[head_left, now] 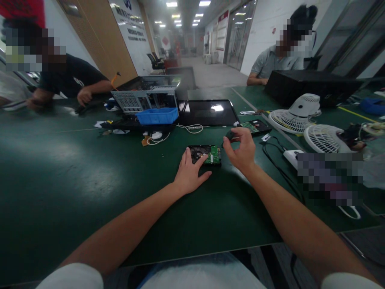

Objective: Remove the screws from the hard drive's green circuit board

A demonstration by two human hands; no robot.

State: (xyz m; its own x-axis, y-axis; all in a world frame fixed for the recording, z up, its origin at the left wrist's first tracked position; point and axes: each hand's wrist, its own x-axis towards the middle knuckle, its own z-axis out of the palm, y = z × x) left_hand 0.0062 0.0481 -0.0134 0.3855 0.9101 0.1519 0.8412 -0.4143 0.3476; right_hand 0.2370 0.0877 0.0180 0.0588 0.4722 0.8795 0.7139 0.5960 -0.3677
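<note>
A hard drive (214, 154) lies on the green table with its green circuit board facing up. My left hand (189, 173) rests on its left part, fingers spread over the drive and thumb out to the near side. Just right of the drive, my right hand (243, 150) is raised and closed, pinching a small dark tool (229, 135). It resembles a screwdriver handle, but its tip cannot be made out. Behind my right hand lies a second drive (255, 127) with a green board.
A blue bin (158, 116) stands before an open computer case (144, 100). Right of it is a black panel (209, 112). White fans (323, 138), a black cable (275, 160) and a white power strip (293, 158) lie to the right. Two people sit across the table.
</note>
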